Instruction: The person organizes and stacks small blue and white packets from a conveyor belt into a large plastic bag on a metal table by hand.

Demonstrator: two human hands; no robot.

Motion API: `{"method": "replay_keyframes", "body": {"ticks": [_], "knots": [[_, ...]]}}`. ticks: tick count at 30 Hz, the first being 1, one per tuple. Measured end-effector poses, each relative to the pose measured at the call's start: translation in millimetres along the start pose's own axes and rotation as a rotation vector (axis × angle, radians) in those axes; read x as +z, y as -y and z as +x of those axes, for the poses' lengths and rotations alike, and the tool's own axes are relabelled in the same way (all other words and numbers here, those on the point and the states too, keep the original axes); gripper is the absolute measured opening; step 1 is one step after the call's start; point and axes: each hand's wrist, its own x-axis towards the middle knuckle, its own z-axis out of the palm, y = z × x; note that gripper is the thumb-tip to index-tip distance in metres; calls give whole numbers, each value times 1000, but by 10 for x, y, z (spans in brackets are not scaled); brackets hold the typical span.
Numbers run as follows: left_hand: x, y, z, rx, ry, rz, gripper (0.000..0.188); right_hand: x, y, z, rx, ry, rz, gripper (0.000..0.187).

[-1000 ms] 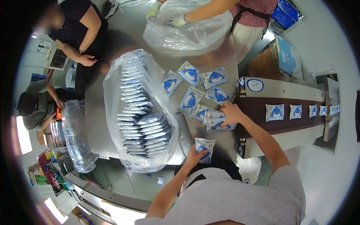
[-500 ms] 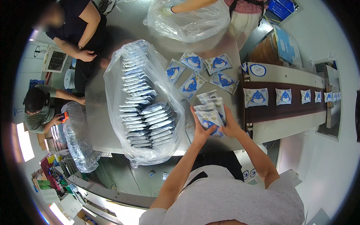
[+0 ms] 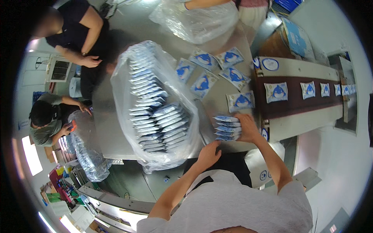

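**Packets gathered into one stack**

Both hands have changed since half a second ago: then they held the packets together out in front, and now only the right hand has them. It is closed around a small stack of packets, white with blue, and the stack stands on edge on the steel table, sticking out to the left of the fingers. The left hand has let go and come back toward the body. It rests at the near edge of the table, fingers loosely bent, holding nothing that I can see.

Just left of the stack is a big clear bag already full of rows of the same packets. Past the right hand, farther away, loose packets lie flat on the table. To its right, a brown belt carries more packets in a line.

These packets look soft and light, like little pillows. I think their skin is smooth and slippery, so a stack could fan out or slide apart. A good hold is across the whole stack, thumb on one flat side and fingers on the other, pressing evenly. Squeezing hard on one corner might burst a packet.

Other people stand at the far side of the table with another clear bag.
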Motion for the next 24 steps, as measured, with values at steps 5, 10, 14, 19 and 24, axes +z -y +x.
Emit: {"method": "replay_keyframes", "body": {"ticks": [5,10,14,19,24], "knots": [[-998,130,-198,279,-590,231,19,129,170,81,206,81,-410,100],[-2206,545,330,448,-663,840,22,-158,401,600,462,15,-35,103],[-2534,662,830,551,-275,1137,36,115,754,1231,408,119,1100,81],[-2662,1293,1025,464,-331,1059,38,388,1564,2514,-51,16,946,79],[-2834,1145,687,486,-320,1000,30,315,1245,2717,90,-61,100,87]]}}
